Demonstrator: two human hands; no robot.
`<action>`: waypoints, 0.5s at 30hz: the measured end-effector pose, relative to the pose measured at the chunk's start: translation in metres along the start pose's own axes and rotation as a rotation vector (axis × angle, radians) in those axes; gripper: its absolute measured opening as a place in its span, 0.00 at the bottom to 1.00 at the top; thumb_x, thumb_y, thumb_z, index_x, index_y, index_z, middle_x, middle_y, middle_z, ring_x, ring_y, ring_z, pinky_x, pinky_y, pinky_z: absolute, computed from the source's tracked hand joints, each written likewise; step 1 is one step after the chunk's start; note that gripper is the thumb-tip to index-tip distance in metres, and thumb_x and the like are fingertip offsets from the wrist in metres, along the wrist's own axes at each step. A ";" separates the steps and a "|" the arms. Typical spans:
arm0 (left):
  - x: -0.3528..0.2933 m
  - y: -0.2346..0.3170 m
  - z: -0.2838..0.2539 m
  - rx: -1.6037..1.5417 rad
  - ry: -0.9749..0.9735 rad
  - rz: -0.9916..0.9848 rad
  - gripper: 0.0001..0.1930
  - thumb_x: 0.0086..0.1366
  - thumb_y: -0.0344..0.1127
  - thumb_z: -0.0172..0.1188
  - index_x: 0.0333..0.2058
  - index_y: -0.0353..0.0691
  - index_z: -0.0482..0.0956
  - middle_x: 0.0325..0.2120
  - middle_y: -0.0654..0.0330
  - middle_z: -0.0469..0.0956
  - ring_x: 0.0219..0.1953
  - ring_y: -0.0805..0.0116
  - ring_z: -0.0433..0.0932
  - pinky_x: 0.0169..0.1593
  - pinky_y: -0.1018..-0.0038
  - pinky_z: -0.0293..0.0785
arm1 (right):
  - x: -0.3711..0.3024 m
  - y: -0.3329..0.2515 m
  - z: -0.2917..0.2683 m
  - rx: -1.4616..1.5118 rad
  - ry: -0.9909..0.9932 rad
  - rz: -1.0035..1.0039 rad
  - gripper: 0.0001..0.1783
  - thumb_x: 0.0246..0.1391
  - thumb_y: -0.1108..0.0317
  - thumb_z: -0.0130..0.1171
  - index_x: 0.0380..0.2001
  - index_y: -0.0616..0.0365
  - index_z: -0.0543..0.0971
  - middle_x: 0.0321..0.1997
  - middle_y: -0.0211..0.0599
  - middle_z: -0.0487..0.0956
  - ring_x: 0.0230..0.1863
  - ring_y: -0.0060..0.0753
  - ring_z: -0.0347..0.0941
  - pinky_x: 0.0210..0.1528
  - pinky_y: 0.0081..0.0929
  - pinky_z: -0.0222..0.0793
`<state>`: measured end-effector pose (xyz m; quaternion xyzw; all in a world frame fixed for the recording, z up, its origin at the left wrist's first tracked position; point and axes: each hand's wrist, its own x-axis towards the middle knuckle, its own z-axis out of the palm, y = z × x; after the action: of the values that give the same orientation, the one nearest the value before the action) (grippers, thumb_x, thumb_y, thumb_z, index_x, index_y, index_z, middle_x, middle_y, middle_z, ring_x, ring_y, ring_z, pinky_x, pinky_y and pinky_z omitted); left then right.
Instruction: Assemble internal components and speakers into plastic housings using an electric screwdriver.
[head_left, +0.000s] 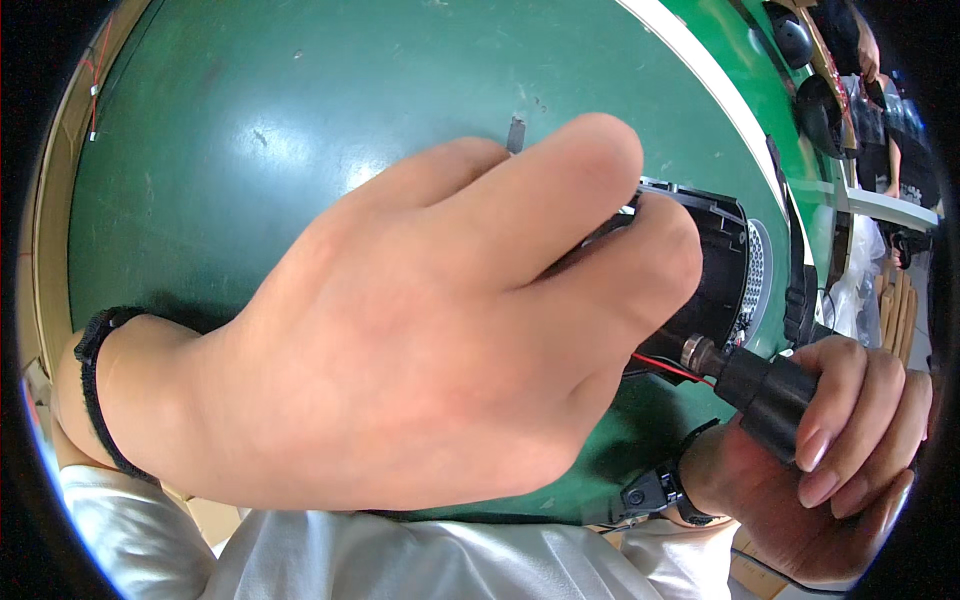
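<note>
My left hand (430,310) fills the middle of the view, close to the camera, with its fingers bent and curled in. Its thumb and fingertips are hidden behind the hand, so what they pinch does not show. Behind it, on the green bench, lies a black plastic housing (718,235) with a silver perforated grille (755,270) on its right side. A thin red wire (660,366) runs along its lower edge. At the lower right my right hand (850,440) is wrapped round a black electric screwdriver (765,395), its metal nose pointing left toward the housing.
The green bench top (250,130) has a white strip (700,70) curving along its far right. A black strap (798,270) lies near that edge. Round black parts (820,110) stand at the upper right, where another person's hand (868,55) shows. Cardboard (50,210) borders the left.
</note>
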<state>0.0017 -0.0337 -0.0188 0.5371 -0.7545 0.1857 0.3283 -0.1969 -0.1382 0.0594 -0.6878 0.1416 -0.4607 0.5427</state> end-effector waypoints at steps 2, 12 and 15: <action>0.001 0.001 0.001 -0.005 0.002 -0.003 0.22 0.37 0.29 0.64 0.38 0.34 0.84 0.42 0.56 0.80 0.40 0.53 0.78 0.39 0.69 0.81 | 0.003 -0.001 -0.001 0.056 -0.018 -0.003 0.16 0.49 0.80 0.60 0.25 0.53 0.61 0.18 0.23 0.65 0.16 0.17 0.61 0.28 0.13 0.61; -0.003 -0.004 -0.001 -0.021 0.005 -0.016 0.23 0.36 0.29 0.63 0.38 0.33 0.84 0.41 0.56 0.80 0.39 0.53 0.78 0.38 0.69 0.81 | 0.010 -0.006 -0.001 0.318 -0.098 -0.019 0.16 0.49 0.74 0.61 0.21 0.47 0.63 0.19 0.23 0.65 0.17 0.16 0.61 0.33 0.18 0.63; -0.005 -0.003 -0.002 -0.025 0.007 -0.019 0.23 0.36 0.29 0.63 0.38 0.33 0.84 0.41 0.56 0.80 0.39 0.53 0.78 0.38 0.69 0.81 | 0.009 -0.008 0.002 0.323 -0.030 -0.026 0.15 0.49 0.75 0.59 0.21 0.48 0.63 0.19 0.23 0.66 0.17 0.16 0.60 0.32 0.18 0.63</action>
<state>0.0065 -0.0300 -0.0206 0.5394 -0.7505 0.1749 0.3396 -0.1931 -0.1404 0.0702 -0.6000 0.0485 -0.4745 0.6423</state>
